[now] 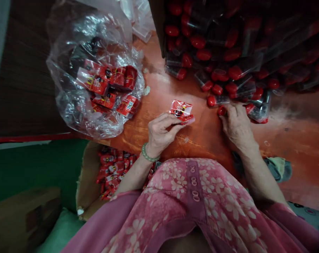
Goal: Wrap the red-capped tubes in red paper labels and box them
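Observation:
My left hand (162, 133), with a green bead bracelet (147, 154) at the wrist, pinches a small red printed label (181, 109) between thumb and fingers above the table. The label has yellow, black and white marks, and its lower edge looks folded or doubled. To the right, my right hand (237, 126) curls over a small clear bottle with a red cap (222, 110) at the near edge of the pile. The hand hides most of that bottle. Other red-capped clear bottles (214, 101) lie loose right beside its fingers.
A large heap of red-capped bottles (233, 73) fills the back right. At the left, an open clear plastic bag (104, 126) holds bundles of red labels (98, 82). Below the table edge, a cardboard box (87, 182) contains many red packed pieces (117, 168). A cloth (279, 167) lies at right.

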Motion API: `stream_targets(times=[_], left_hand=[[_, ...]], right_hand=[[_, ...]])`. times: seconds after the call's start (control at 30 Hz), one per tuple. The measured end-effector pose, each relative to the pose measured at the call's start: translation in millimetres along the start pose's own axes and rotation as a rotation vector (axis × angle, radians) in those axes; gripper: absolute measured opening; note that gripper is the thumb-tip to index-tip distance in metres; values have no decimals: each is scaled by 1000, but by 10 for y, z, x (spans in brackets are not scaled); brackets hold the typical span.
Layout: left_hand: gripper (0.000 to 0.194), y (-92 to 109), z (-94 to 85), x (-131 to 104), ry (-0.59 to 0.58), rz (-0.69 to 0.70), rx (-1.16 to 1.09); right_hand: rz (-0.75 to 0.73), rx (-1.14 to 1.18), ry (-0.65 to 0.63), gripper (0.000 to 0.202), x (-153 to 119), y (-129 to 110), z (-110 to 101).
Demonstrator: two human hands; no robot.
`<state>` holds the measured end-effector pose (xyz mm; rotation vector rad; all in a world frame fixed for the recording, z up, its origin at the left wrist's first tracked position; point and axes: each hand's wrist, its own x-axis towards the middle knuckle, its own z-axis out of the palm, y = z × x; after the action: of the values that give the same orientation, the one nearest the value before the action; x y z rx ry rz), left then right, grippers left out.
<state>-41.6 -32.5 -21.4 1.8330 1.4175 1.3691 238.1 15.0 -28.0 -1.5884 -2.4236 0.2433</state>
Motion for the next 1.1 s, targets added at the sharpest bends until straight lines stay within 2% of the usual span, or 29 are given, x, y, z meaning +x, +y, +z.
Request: stream_targets(times=[0.13,0.27,0.37,0.5,0.6,0.67,0.73,0.83,1.0,1.1], left_hand=[[8,73,-7,-77,4,-29,-77],[10,97,2,-131,14,-52,-108],[11,103,17,-166,-9,-74,-102],[10,107,19,-236,-48,-133,-87],[8,93,8,-324,-66,-177,-80],[8,75,8,-391,-67,-206,-78],[9,59,18,-447,-59,-229,-90],[10,60,46,-485,-38,-241,-115],[13,119,70,-461,-64,-197,-150],[13,152,59,-465,-103,-191,-167]], right_hand=[[55,-17,9,30,-31,48,-6],[129,137,70,29,-111,46,53],[108,154,66,32,-223,-98,166],[34,34,-37,36,-405,-354,270],[77,124,-12,36,-532,-420,182],[32,217,-36,35,-608,-401,52],[-85,284,-134,38,-676,-364,-83],[-207,239,-273,43,-745,-319,-188],[-193,114,-232,35,-723,-305,-79],[-133,287,-208,31,-678,-321,-12]])
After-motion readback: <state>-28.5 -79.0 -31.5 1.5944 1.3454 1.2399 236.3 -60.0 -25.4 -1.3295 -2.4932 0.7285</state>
